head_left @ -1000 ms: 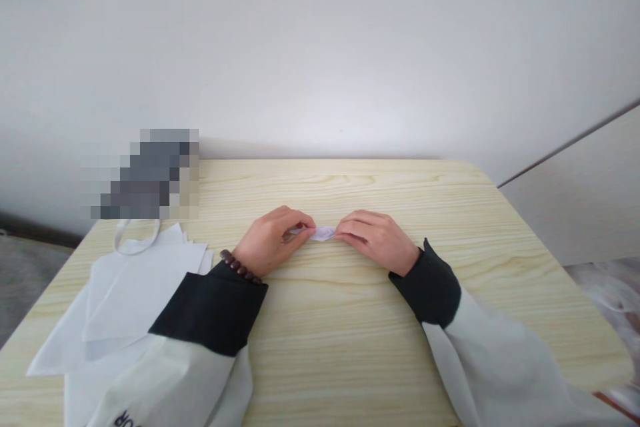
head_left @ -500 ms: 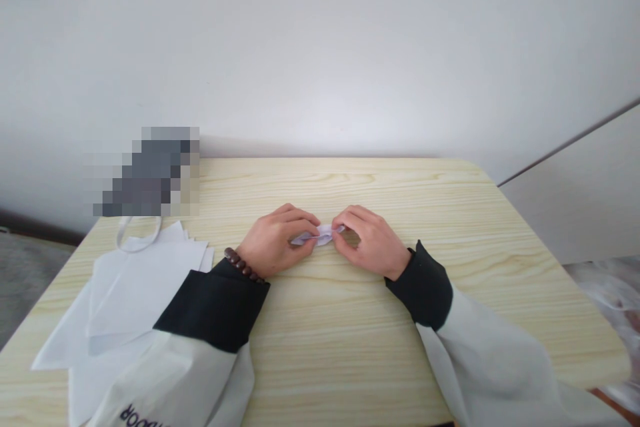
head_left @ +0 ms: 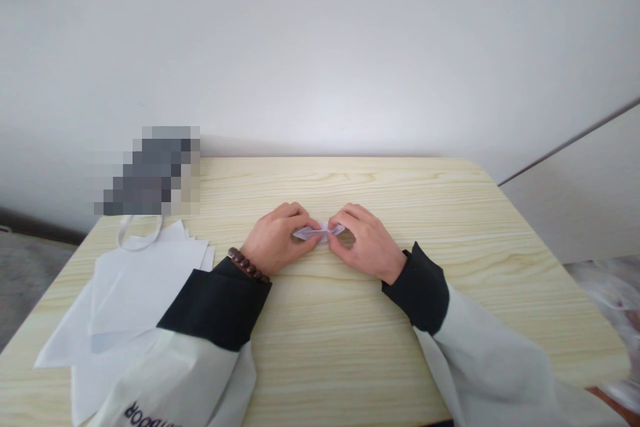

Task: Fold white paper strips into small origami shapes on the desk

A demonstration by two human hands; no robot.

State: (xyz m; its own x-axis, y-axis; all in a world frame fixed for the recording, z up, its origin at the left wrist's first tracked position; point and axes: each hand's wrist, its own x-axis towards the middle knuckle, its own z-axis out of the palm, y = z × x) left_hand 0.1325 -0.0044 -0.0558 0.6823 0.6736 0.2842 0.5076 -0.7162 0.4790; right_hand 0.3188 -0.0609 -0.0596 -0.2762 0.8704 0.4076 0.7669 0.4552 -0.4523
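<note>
White folded paper point(head_left: 319, 232) pinched betw. both grips – left hand point(head_left: 278, 238), right hand point(head_left: 363, 241) – just above table point(head_left: 350, 320).

Off-white sleeves point(head_left: 190, 373) with wide black cuffs point(head_left: 217, 307); a brown bead bracelet point(head_left: 249, 265) behind the left hand point(head_left: 277, 241); dark lettering point(head_left: 143, 413) on that sleeve.

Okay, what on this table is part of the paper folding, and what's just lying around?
In use: small folded paper, pinched between left hand and right hand.
Lying about: white sheets at the left; white loop beside them; blurred dark thing behind.
</note>
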